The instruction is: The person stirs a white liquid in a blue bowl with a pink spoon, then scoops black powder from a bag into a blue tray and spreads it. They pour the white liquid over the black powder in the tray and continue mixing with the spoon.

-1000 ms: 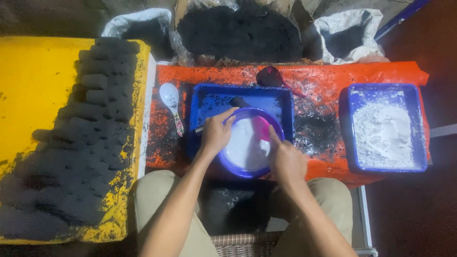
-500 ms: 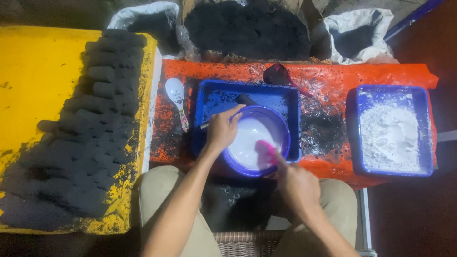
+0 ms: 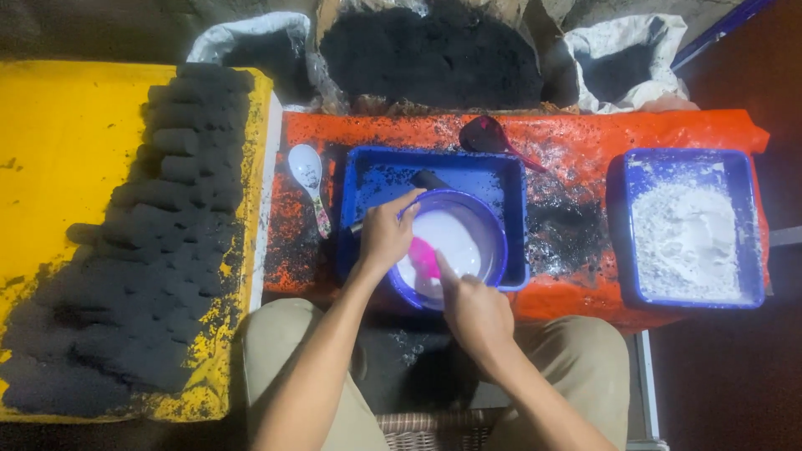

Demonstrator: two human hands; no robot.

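A blue round bowl (image 3: 493,242) holding a white mixture sits in a blue square tray (image 3: 468,171) on the orange-covered table. My left hand (image 3: 386,234) grips the bowl's near left rim. My right hand (image 3: 472,311) holds a pink spoon (image 3: 423,257) whose head dips into the white mixture at the bowl's near side. A dark tool lies in the tray behind the bowl.
A second blue tray (image 3: 756,225) with white powder stands at the right. A white spoon (image 3: 307,171) and a dark red scoop (image 3: 489,138) lie on the orange cover. Rows of black cylinders (image 3: 159,250) fill the yellow board at left. Sacks of black powder (image 3: 430,50) stand behind.
My right hand has drawn the pink spoon from the bowl's right side to its near left side. My left hand has stayed on the rim.
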